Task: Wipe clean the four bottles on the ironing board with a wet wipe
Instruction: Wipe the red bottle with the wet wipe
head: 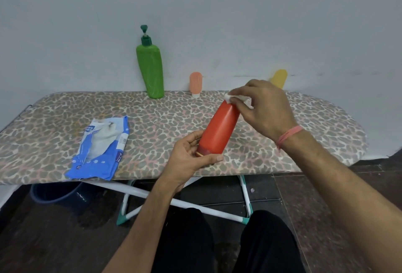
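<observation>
My left hand [191, 155] grips the cap end of a red bottle [218, 130], held tilted above the leopard-print ironing board [43, 142]. My right hand [266, 107] presses a crumpled white wet wipe [230, 98] against the bottle's upper end. At the board's far edge, by the wall, a tall green pump bottle [151, 70] stands upright. To its right a small pink bottle [195, 83] stands on its white cap. A yellow bottle [279, 78] is partly hidden behind my right hand.
An opened blue wet-wipe pack [102, 148] lies on the board's left part. A dark blue bucket [56, 193] sits on the floor under the board's left side. White board legs with teal feet [244, 188] cross in front of my knees.
</observation>
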